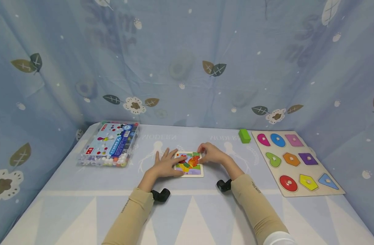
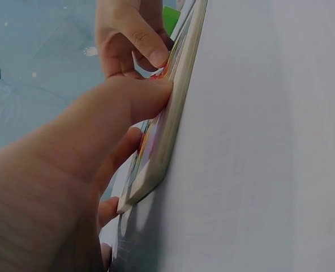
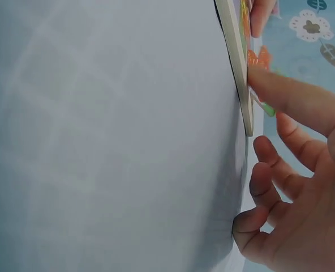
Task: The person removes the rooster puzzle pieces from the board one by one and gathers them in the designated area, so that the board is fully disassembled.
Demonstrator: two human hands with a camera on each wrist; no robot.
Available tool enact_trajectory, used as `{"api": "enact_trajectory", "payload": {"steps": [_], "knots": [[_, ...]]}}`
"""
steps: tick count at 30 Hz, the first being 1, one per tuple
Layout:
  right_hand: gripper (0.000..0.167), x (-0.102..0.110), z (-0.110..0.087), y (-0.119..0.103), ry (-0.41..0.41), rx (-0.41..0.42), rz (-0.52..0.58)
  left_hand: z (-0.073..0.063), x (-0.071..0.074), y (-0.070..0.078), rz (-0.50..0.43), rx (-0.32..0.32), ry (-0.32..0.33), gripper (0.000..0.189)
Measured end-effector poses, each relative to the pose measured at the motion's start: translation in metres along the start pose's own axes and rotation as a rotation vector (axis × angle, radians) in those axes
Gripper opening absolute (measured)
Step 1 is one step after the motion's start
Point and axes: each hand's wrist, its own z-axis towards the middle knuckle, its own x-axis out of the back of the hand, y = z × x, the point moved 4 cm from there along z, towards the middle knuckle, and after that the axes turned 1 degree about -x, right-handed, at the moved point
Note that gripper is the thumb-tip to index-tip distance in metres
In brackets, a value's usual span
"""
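From the lower edge of the head view, the left forearm slants up to the right, the right forearm up to the left. Near the centre, the left hand lies palm down, fingers spread and straight. Just right, the right hand bends thumb and forefinger toward each other.

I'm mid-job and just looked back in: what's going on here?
A person is working at a small picture puzzle with both hands. The left hand rests on its left part, fingers spread, while the right hand pinches a puzzle piece at its right edge. The piece looks tilted; I can't tell if it's fully free. Off to the right are a green block and shape board; left, a plastic box.
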Motion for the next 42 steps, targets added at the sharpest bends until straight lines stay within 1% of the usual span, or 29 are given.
{"api": "enact_trajectory", "payload": {"steps": [4, 7, 11, 14, 19, 22, 25, 28, 30, 32, 35, 39, 42], "knots": [[0.028, 0.001, 0.000, 0.000, 0.022, 0.008, 0.045, -0.001, 0.002, 0.001, -0.007, -0.001, 0.002, 0.066], [0.024, 0.001, 0.000, 0.000, 0.015, 0.007, 0.097, -0.002, 0.003, 0.002, -0.020, 0.000, 0.002, 0.065], [0.027, 0.000, 0.000, -0.001, -0.004, 0.018, 0.142, -0.005, 0.004, 0.002, -0.032, 0.001, -0.003, 0.064], [0.029, -0.001, 0.000, -0.003, -0.016, 0.022, 0.116, -0.006, 0.005, 0.003, -0.031, 0.001, -0.004, 0.063], [0.019, -0.002, 0.002, -0.005, -0.026, 0.018, 0.056, -0.004, 0.006, 0.004, -0.028, 0.008, 0.004, 0.064], [0.020, 0.000, 0.002, -0.006, -0.002, 0.004, 0.008, -0.003, 0.006, 0.004, -0.025, 0.016, 0.007, 0.064], [0.022, 0.003, 0.002, -0.008, 0.036, -0.012, -0.075, -0.002, 0.005, 0.005, -0.022, 0.019, 0.008, 0.064], [0.020, 0.005, 0.001, -0.009, 0.058, -0.031, -0.147, -0.001, 0.005, 0.005, -0.025, 0.016, 0.008, 0.064], [0.019, 0.005, 0.000, -0.010, 0.063, -0.037, -0.172, -0.002, 0.005, 0.005, -0.026, 0.012, 0.009, 0.064], [0.020, 0.004, -0.001, -0.010, 0.056, -0.047, -0.165, -0.002, 0.004, 0.005, -0.025, 0.009, 0.010, 0.064], [0.022, 0.002, -0.001, -0.010, 0.034, -0.045, -0.125, -0.002, 0.003, 0.004, -0.019, 0.010, 0.009, 0.064], [0.026, -0.004, 0.000, -0.011, -0.015, -0.003, -0.126, -0.002, 0.001, 0.004, -0.011, 0.012, 0.005, 0.064], [0.027, -0.006, 0.000, -0.013, -0.005, 0.025, -0.142, -0.001, 0.001, 0.004, -0.014, 0.010, 0.011, 0.064]]}}
